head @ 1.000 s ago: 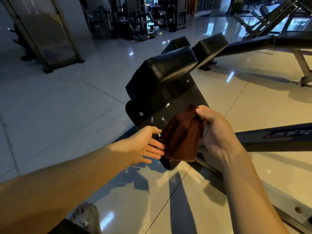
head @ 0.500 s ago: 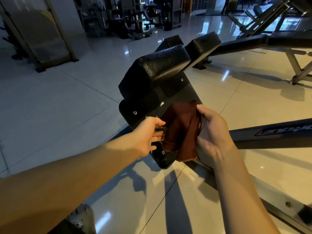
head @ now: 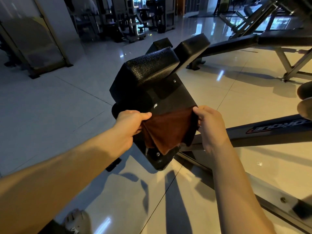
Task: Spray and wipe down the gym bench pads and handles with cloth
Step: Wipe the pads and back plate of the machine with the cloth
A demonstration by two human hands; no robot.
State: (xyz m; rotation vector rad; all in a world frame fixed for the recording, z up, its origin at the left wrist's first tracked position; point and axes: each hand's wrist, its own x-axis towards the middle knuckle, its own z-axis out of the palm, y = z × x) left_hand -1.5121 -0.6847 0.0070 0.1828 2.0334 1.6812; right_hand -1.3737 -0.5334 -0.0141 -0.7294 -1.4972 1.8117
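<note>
A dark brown cloth [head: 166, 130] is stretched between my two hands in front of the black bench pad [head: 148, 71]. My left hand [head: 133, 122] pinches the cloth's left corner between thumb and curled fingers. My right hand [head: 209, 124] pinches its right corner. The cloth hangs over the pad's black backing plate [head: 170, 98], whose lower end [head: 160, 159] with a bolt shows below the cloth. No spray bottle is in view.
A second black pad [head: 192, 46] and a long flat bench [head: 253, 43] stand behind. The machine's grey frame bars [head: 270, 130] run along the glossy tiled floor at right. My sandalled foot [head: 76, 220] is at the bottom left. Other gym machines [head: 135, 22] fill the far background.
My left hand reached in, took the cloth's left corner and pulled it left. The bunched cloth is now spread flat between both hands. The view moved closer to the pad.
</note>
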